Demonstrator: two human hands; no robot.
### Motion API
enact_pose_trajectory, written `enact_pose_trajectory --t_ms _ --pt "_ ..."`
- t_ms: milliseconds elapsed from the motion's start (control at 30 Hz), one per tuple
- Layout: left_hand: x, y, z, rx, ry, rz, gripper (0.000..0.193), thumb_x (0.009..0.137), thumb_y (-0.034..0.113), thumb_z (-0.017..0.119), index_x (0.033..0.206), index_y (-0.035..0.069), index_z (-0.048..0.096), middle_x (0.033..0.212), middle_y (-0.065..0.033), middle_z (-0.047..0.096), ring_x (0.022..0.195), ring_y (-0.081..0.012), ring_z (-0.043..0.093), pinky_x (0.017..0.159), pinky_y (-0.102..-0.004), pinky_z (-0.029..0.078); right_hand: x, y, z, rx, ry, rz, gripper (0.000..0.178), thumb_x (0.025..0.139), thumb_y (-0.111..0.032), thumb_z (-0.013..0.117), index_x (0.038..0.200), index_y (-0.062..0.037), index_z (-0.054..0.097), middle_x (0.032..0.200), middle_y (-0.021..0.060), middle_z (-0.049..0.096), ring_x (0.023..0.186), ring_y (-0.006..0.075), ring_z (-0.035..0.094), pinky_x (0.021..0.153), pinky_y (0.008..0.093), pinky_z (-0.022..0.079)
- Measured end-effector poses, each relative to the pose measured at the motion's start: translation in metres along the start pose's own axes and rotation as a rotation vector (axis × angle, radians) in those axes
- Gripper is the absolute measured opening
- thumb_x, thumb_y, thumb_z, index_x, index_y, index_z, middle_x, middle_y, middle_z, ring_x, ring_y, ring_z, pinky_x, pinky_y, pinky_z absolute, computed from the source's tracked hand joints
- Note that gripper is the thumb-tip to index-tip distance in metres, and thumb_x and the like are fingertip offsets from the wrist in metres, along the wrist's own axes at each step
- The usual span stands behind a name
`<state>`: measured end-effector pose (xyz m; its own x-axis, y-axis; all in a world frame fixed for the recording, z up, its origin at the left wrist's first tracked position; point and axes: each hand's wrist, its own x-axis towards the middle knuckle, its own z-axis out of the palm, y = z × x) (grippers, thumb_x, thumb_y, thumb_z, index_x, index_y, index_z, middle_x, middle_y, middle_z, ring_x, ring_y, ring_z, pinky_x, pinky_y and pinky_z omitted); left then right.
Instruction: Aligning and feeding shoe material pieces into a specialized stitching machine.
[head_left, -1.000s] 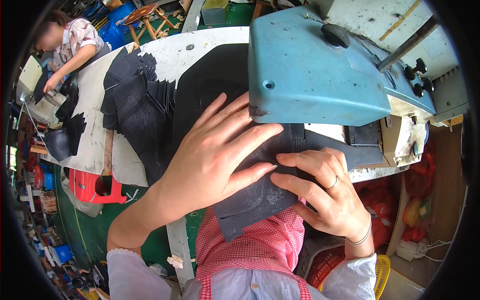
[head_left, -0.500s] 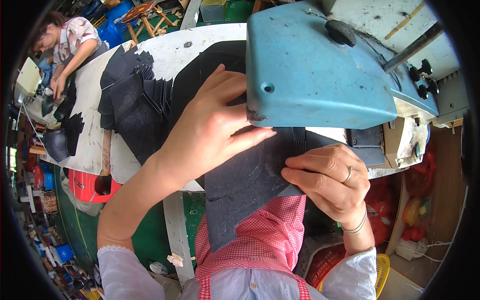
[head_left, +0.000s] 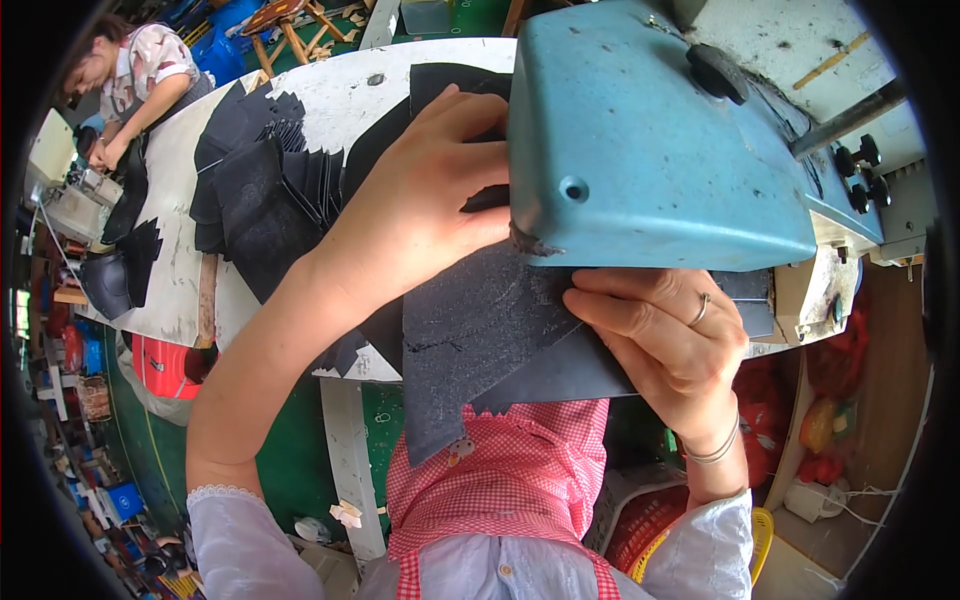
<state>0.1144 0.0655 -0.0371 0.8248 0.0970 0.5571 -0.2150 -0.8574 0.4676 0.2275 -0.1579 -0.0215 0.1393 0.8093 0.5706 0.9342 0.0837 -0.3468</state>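
A flat black leather-like piece (head_left: 470,330) lies under the blue machine head (head_left: 660,140), its narrow corner hanging over my lap. A second smooth black sheet (head_left: 555,370), notched along its lower edge, shows beneath it. My left hand (head_left: 430,190) reaches over the work from the left with thumb and fingers apart; its fingertips go out of sight behind the machine head. On the right, my right hand (head_left: 665,335) pinches the edge of the black piece between thumb and fingers, just below the machine head. Whatever is directly under the head is hidden.
Stacked black cut pieces (head_left: 265,190) with notched edges lie on the white table (head_left: 330,85) to the left. At the far left a co-worker (head_left: 150,80) works at another machine. Below the table are a red container (head_left: 165,367) and a yellow basket (head_left: 762,545).
Both black layers have shifted, and more of the lower sheet's notched edge shows. My left thumb has slipped behind the machine head. The whole view has tilted slightly.
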Motion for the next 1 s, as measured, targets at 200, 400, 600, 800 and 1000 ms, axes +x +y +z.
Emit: enact_pose_trajectory --t_ms 200,400,600,800,1000 --pt "0.007 -0.016 -0.004 0.071 0.036 0.06 0.023 0.079 0.016 0.08 0.1 0.01 0.074 0.11 -0.0074 0.064 0.11 -0.0275 0.062 0.107 -0.0481 0.04 0.002 -0.003 0.003 -0.037 -0.004 0.066 0.024 0.07 -0.001 0.082 0.094 -0.0061 0.079 0.097 0.0074 0.076 0.088 0.0232 0.071 0.079 0.0333 0.056" --pt "0.016 -0.031 -0.006 0.162 0.054 0.108 0.021 0.081 0.018 0.079 0.101 0.011 0.075 0.109 -0.006 0.066 0.111 -0.025 0.062 0.105 -0.0427 0.041 -0.02 -0.011 -0.011 0.187 0.014 -0.081 0.027 0.072 -0.008 0.08 0.099 -0.0052 0.078 0.097 0.0073 0.075 0.09 0.0231 0.073 0.074 0.0324 0.059" --pt "0.007 -0.078 -0.003 0.131 0.074 -0.006 0.037 0.081 0.016 0.08 0.115 0.009 0.069 0.119 -0.0092 0.064 0.118 -0.0255 0.06 0.105 -0.0388 0.043 -0.066 -0.03 0.011 0.379 -0.07 -0.15 0.027 0.075 -0.012 0.077 0.101 -0.0082 0.078 0.09 0.0028 0.073 0.08 0.0162 0.071 0.065 0.0259 0.059" --pt "0.034 -0.048 -0.023 0.064 -0.017 -0.124 0.023 0.081 0.002 0.079 0.102 0.001 0.071 0.107 -0.0146 0.062 0.106 -0.0287 0.063 0.092 -0.0366 0.051 -0.11 0.01 0.062 0.208 -0.256 0.27 0.023 0.086 -0.006 0.074 0.109 -0.0017 0.073 0.098 0.0175 0.073 0.087 0.0341 0.07 0.079 0.0426 0.055" --pt "-0.068 -0.071 -0.112 0.492 0.28 -0.117 0.013 0.082 0.011 0.083 0.092 0.008 0.077 0.107 -0.0087 0.071 0.11 -0.0231 0.066 0.098 -0.0338 0.05 -0.135 0.051 0.12 -0.073 -0.308 0.364 0.016 0.093 -0.009 0.063 0.102 0.0003 0.071 0.097 0.0191 0.07 0.09 0.0364 0.067 0.082 0.0432 0.054"
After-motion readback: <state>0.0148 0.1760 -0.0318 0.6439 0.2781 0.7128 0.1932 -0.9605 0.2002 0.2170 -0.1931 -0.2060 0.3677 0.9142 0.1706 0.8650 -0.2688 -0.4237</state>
